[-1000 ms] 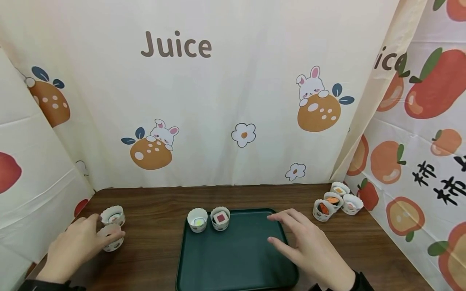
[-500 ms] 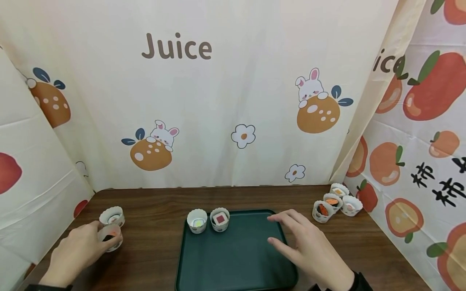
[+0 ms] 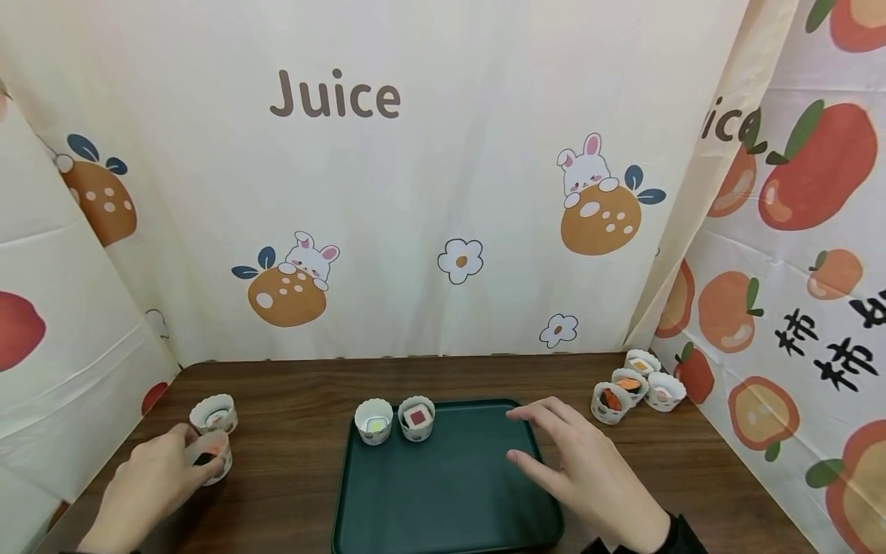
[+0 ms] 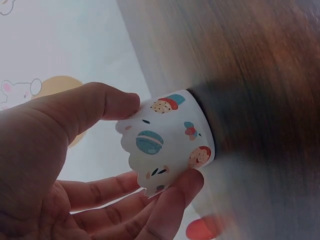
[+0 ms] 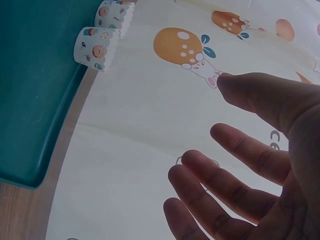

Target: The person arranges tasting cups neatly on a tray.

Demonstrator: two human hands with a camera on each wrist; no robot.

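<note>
Currently your left grip (image 3: 154,471) pinches a white paper cup (image 4: 167,137) with a scalloped rim and printed sweets, thumb on one side, fingers on the other. That cup is at the left end of the brown wood-grain desk (image 3: 291,492), something dark and orange inside; cannot tell whether its base touches the wood. Just behind it, a second white scalloped cup (image 3: 213,415). Your right grip (image 3: 574,473) is loose, thumb and fingers apart, above the right rim of a dark green rectangular tray (image 3: 450,500). At the tray's far left corner, two white patterned cups (image 3: 374,432) side by side. Far right: four white cups with coloured contents (image 3: 666,396), clustered near a fruit-printed white cloth (image 3: 761,246).
</note>
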